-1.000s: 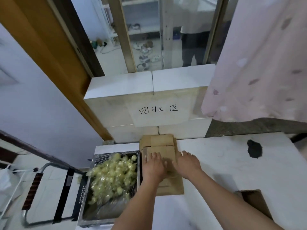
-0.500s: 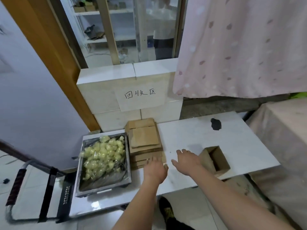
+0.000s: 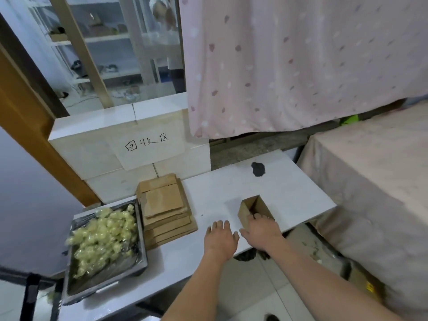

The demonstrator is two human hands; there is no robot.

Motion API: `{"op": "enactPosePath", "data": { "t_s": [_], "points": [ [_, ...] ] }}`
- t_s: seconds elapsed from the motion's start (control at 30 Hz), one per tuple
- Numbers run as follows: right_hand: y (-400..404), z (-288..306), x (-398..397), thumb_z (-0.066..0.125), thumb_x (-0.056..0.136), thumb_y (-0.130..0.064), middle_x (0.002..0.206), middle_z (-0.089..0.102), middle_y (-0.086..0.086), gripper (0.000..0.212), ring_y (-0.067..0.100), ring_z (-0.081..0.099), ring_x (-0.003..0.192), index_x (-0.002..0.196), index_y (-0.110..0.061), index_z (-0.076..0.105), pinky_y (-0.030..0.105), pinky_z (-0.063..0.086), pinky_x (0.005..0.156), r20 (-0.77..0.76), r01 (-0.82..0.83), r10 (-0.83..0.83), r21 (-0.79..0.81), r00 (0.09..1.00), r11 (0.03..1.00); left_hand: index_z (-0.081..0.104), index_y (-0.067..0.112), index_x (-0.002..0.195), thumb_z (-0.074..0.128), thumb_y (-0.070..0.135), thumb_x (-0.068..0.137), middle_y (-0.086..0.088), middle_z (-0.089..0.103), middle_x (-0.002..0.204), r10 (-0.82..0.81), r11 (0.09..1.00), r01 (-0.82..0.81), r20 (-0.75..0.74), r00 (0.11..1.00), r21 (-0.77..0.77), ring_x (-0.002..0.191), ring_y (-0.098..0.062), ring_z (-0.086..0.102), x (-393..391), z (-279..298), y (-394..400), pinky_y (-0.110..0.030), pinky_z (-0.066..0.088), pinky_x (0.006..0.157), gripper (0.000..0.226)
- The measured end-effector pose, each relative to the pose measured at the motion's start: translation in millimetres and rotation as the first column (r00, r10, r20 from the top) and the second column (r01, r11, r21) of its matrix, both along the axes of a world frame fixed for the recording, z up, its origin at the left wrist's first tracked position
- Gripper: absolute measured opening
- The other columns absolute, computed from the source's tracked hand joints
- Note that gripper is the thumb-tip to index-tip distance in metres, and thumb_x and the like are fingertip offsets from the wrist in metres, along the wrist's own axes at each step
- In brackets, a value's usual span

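The right hand (image 3: 261, 230) is reaching over the near rim of a small open cardboard box (image 3: 256, 205), which is standing upright on the white counter (image 3: 289, 193), near its front edge and right of the middle. The fingertips are touching the box's near wall, but whether they are curling round it or only resting there cannot be told from this angle. The left hand (image 3: 221, 238) is hovering just beside the right one, palm down with fingers spread and holding nothing, probably so that it is ready to take the box's other side. To the left, a stack of flattened cardboard (image 3: 165, 205) is lying against the tiled ledge, below a handwritten paper sign (image 3: 148, 147); that placing suggests the spot is serving as a collecting point, and the open box is likely waiting to be flattened and added. A dark tray (image 3: 141, 256) holding pale yellow wrapped pieces (image 3: 104, 235) is sitting at the far left, touching the stack. The box is standing well apart from both, giving the hands free room to work on it.
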State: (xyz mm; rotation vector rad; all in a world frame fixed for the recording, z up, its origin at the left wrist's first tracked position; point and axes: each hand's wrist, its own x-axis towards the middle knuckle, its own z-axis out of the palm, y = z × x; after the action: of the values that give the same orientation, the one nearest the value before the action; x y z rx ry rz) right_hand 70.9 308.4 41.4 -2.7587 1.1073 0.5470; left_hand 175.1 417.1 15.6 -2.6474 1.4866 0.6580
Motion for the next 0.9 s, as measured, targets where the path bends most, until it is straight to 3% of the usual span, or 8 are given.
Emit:
{"op": "enactPosePath", "data": {
  "t_s": [0.2,0.33,0.5,0.77,0.9],
  "points": [
    [-52,-5,-38,0.034,0.099,-0.053,0.131,0.056,0.01,0.054,0.027,0.054,0.115,0.134,-0.014,0.046,0.038,0.044,0.093,0.031,-0.021,0.02,0.037,0.999,0.999,0.026,0.007,0.155,0.023,0.042,0.107,-0.013,0.035,0.156,0.018,0.999,-0.019,0.037,0.999,0.039,0.143,-0.028,0.032,-31,1,-48,-0.042,0.024,0.12,0.059],
    [-90,-12,-60,0.031,0.099,-0.057,0.132,0.055,0.012,0.06,0.029,0.053,0.119,0.139,-0.014,0.045,0.04,0.043,0.097,0.04,-0.079,0.077,0.038,0.996,0.996,0.035,0.008,0.149,0.025,0.042,0.106,-0.013,0.043,0.15,0.063,0.995,-0.069,0.079,0.995,0.067,0.138,-0.027,0.039,-55,-1,-72,-0.041,0.028,0.117,0.055],
    [-128,-22,-76,0.03,0.1,-0.056,0.135,0.053,0.013,0.061,0.03,0.051,0.121,0.141,-0.014,0.042,0.042,0.042,0.098,0.031,-0.164,0.162,0.075,0.986,0.984,0.033,0.009,0.15,0.024,0.042,0.107,-0.013,0.041,0.151,0.134,0.981,-0.148,0.109,0.985,0.127,0.139,-0.028,0.039,-73,-5,-101,-0.043,0.028,0.118,0.056],
    [-164,-42,-75,0.031,0.101,-0.054,0.132,0.055,0.014,0.058,0.03,0.054,0.118,0.137,-0.012,0.047,0.041,0.044,0.094,0.013,-0.226,0.226,0.107,0.974,0.968,0.033,0.009,0.151,0.023,0.043,0.107,-0.014,0.039,0.153,0.22,0.948,-0.233,0.084,0.972,0.217,0.14,-0.03,0.038,-80,-20,-122,-0.044,0.029,0.118,0.057],
    [-175,-56,-56,0.032,0.102,-0.052,0.131,0.056,0.013,0.055,0.03,0.054,0.118,0.138,-0.012,0.045,0.041,0.045,0.092,0.024,-0.184,0.183,0.171,0.983,0.968,0.036,0.008,0.149,0.026,0.043,0.107,-0.013,0.042,0.15,0.289,0.927,-0.291,0.044,0.956,0.236,0.137,-0.03,0.041,-70,-35,-132,-0.045,0.033,0.115,0.056]
  ]
}}
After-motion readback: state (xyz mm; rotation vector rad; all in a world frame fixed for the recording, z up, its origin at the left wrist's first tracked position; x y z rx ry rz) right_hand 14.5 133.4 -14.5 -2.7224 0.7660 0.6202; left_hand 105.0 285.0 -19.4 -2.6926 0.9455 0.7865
